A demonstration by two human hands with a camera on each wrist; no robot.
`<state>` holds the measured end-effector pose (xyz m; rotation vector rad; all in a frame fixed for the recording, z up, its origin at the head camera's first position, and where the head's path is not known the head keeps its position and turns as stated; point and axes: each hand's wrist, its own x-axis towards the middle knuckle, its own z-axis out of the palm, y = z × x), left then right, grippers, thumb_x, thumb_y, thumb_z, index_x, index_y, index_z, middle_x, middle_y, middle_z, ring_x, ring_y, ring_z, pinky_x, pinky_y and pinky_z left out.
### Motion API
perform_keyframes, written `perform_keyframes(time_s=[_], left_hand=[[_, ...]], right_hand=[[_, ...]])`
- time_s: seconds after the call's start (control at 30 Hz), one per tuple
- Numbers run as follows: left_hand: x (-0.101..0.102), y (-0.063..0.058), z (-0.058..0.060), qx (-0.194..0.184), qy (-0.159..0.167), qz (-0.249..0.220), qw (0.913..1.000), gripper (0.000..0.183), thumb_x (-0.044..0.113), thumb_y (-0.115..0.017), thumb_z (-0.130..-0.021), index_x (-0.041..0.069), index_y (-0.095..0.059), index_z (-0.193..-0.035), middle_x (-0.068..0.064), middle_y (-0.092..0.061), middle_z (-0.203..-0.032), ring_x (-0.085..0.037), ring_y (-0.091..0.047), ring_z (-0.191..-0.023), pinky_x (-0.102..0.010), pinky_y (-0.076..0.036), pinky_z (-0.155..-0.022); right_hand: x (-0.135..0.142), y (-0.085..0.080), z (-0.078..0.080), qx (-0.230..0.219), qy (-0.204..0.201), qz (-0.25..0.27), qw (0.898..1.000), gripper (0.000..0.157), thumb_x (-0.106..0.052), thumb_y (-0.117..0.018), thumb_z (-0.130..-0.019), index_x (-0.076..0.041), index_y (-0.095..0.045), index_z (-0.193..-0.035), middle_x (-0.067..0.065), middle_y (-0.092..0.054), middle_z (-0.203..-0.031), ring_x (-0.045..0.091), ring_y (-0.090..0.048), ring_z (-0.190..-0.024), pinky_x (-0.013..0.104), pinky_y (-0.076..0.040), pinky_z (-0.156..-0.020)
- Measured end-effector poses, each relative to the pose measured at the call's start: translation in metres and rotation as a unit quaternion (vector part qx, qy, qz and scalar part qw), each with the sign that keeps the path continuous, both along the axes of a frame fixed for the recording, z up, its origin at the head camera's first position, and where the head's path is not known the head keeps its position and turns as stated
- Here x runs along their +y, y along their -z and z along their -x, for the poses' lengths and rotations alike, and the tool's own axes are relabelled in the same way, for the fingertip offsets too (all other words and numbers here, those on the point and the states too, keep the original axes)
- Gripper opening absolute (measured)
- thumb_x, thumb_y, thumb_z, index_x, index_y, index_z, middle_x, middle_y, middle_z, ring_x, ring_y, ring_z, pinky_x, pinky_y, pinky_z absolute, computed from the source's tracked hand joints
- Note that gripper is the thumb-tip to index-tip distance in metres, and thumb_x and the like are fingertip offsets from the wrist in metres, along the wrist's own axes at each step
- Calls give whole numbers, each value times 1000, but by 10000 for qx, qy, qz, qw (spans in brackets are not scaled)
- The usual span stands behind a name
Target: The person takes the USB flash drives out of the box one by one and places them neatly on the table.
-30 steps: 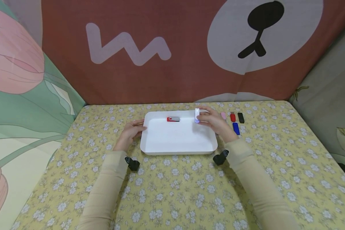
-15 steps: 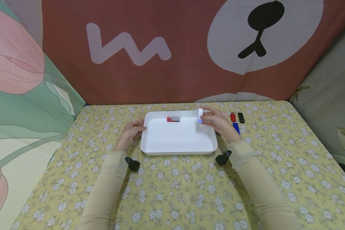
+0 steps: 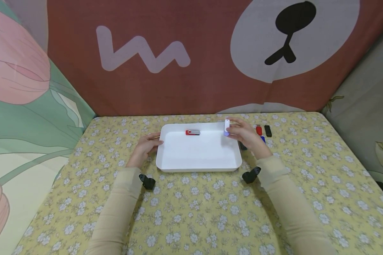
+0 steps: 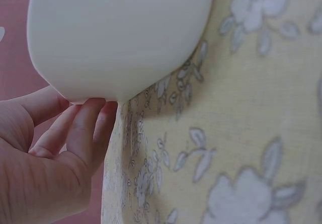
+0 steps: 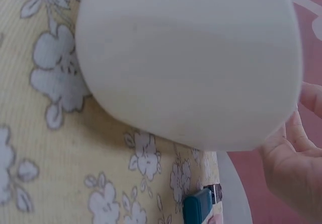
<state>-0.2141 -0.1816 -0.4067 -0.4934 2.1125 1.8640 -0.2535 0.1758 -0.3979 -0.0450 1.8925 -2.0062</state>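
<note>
My left hand holds the left side of a white rectangular tray, thumb at the rim and fingertips against the outer wall. Above the tray's right end, my right hand pinches a white and purple USB stick, upright between thumb and fingers. Inside the tray, near its back wall, lies a red USB stick with a silver swivel cover. In the right wrist view the tray's wall hides the held stick and part of my hand.
Right of the tray lie a red USB stick, a black one and a blue one, partly behind my right hand. A teal stick sits beside the tray. A bear-print cloth hangs behind the flowered tablecloth.
My right hand has shifted right along the tray with the white and purple USB stick, now covering the pink stick and part of the blue one. My left hand has stayed put.
</note>
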Motion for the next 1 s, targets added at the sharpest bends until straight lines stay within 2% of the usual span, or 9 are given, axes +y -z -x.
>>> perform_keyframes(time_s=[0.17,0.37,0.5,0.73,0.87,1.0], left_hand=[[0,0,0,13,5,-1,10000,52,5,-59,-93,10,-45,-143,-15,-46,-146,-14,-61,-107,-12,-51,-71],[-1,1,1,7,6,16,10000,52,6,-59,-93,11,-46,-143,-15,-47,-145,-14,-61,-108,-12,-51,-71],[-1,1,1,10,9,70,10000,51,7,-59,-93,11,-46,-143,-14,-47,-145,-15,-61,-110,-12,-51,-72],[0,1,2,-57,18,124,9999,52,7,-58,-93,12,-45,-143,-13,-47,-146,-25,-54,-125,-16,-52,-80],[1,0,3,-124,-8,147,9998,53,7,-58,-93,13,-44,-144,-13,-47,-146,-27,-52,-128,-22,-52,-88],[1,0,5,-192,-49,103,9998,53,6,-58,-93,14,-44,-144,-12,-48,-146,-26,-53,-127,-22,-53,-88]], right_hand=[[5,0,0,24,-69,-45,10000,64,-6,-53,-96,-6,-21,-151,1,-49,-115,1,-61,-88,16,-53,-80],[12,1,-1,5,3,237,9997,55,-4,-52,-95,-7,-29,-145,-4,-56,-105,3,-63,-85,17,-54,-78],[17,2,-1,-37,27,407,9992,55,-2,-53,-95,-7,-30,-144,-4,-59,-102,3,-64,-83,17,-55,-76],[26,4,-1,-57,38,245,9997,60,-4,-53,-95,-6,-24,-148,-4,-56,-112,2,-64,-85,16,-54,-77],[30,4,-2,-56,56,156,9998,64,-4,-53,-95,-5,-20,-150,-6,-55,-110,1,-64,-84,16,-54,-78],[35,3,-2,-82,97,86,9999,64,-5,-54,-95,-5,-21,-150,-8,-58,-106,2,-63,-84,17,-54,-79]])
